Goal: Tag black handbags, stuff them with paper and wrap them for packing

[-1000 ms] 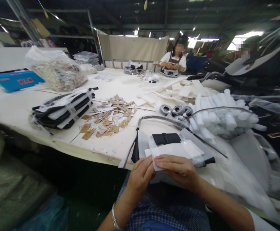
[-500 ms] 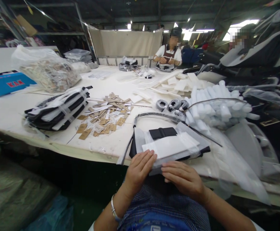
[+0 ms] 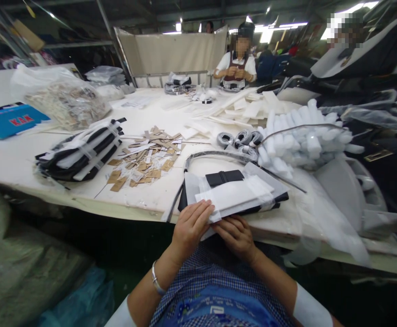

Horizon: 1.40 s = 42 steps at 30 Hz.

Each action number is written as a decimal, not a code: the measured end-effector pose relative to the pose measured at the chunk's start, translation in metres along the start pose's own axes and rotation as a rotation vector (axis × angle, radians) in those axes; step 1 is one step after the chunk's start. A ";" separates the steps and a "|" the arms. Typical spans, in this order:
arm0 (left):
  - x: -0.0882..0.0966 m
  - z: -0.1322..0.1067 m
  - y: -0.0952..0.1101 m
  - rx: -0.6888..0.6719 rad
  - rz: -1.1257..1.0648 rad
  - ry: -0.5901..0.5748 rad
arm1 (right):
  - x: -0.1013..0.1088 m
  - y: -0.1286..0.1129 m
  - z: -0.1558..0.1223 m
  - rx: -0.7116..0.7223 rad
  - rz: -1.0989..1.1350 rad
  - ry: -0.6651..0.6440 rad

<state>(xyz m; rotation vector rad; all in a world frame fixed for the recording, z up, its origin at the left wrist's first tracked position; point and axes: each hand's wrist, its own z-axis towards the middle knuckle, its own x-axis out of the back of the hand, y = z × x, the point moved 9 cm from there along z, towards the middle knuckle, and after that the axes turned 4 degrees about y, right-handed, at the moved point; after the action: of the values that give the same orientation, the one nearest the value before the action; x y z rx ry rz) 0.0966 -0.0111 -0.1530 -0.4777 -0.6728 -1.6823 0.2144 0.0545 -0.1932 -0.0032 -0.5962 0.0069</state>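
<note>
A black flat item with a folded black strap (image 3: 224, 177) lies at the table's front edge, wrapped in clear plastic, with a white wrapping sheet (image 3: 235, 196) across it. My left hand (image 3: 190, 227) lies on the sheet's near left corner with its fingers together on top, gripping it. Just right of it, my right hand (image 3: 235, 234) has its fingers curled at the sheet's lower edge and holds it from beneath. A silver bracelet sits on my left wrist.
The white table (image 3: 14, 154) carries brown paper tags (image 3: 147, 159), a bundle of black and white straps (image 3: 82, 152), a bag of tags (image 3: 62, 97), a blue box (image 3: 9, 119), grey rolls (image 3: 242, 138) and white foam rolls (image 3: 300, 141). A person (image 3: 237, 68) works at the far end.
My right hand has slid from the top of the white sheet to under its front edge. My left hand has moved up onto the sheet's corner. The view has tilted down.
</note>
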 end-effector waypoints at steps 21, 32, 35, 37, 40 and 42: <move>-0.003 -0.002 0.001 -0.099 0.109 -0.019 | 0.029 -0.037 0.020 -0.034 0.385 -0.077; -0.004 -0.002 0.002 -0.047 0.118 -0.003 | 0.046 -0.008 0.077 0.086 0.262 -0.130; -0.002 -0.002 0.005 -0.054 0.124 0.022 | 0.038 0.002 0.094 0.109 0.233 -0.148; -0.002 -0.003 0.005 -0.053 0.127 0.040 | 0.034 0.007 0.102 0.121 0.231 -0.144; -0.001 -0.005 0.003 -0.027 0.127 0.059 | 0.036 0.005 0.105 0.161 0.227 -0.136; -0.001 -0.006 0.001 -0.015 0.115 0.064 | 0.039 0.002 0.101 0.174 0.221 -0.164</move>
<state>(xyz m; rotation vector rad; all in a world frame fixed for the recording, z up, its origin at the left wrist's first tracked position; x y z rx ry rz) 0.0985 -0.0141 -0.1579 -0.4626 -0.5757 -1.5887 0.1901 0.0564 -0.0880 0.1008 -0.7554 0.2758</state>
